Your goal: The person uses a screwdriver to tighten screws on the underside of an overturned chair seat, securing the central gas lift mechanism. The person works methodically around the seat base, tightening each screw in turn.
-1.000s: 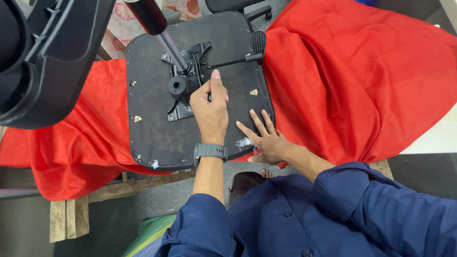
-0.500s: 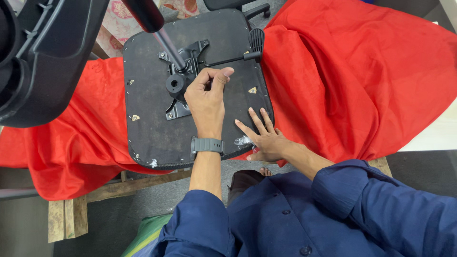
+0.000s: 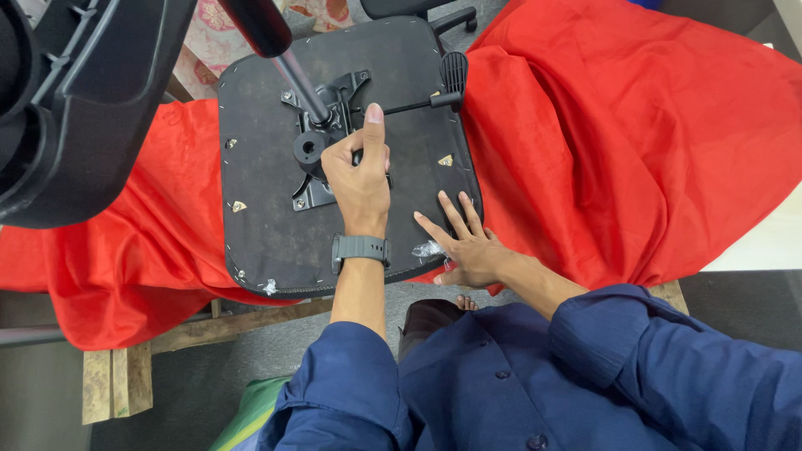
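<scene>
Upside down on a bright red cloth (image 3: pixel 626 142), spread over a rough wooden table (image 3: pixel 117 380): a flat black chair seat (image 3: pixel 267 225), close to the table's near edge and a bit left of its middle. Bolted to the seat's middle, a black metal plate (image 3: pixel 334 93) with a shiny silver rod (image 3: pixel 301 83) sticking up and a thin lever with a black paddle end (image 3: pixel 454 71) pointing to the right.

Left hand (image 3: pixel 359 179), with a dark wrist watch (image 3: pixel 360 249), resting on the metal plate. Fingers curled in tight, one finger stretched straight out toward the lever. Hard to tell if anything small sits inside that fist or if it just grips the plate.

Right hand (image 3: pixel 464 242) wide open, fingers spread, pressing flat on the seat's near right corner, next to a scrap of clear plastic (image 3: pixel 426 249). Nothing held.

A big black plastic chair back (image 3: pixel 75 108) by the table's far left corner.

Could go wrong: slippery cloth, so maybe a sliding seat if pushed hard from one side. Seat already near the edge, so maybe a tip off the table. Curled fingers close to the lever and plate, so maybe a pinch.
</scene>
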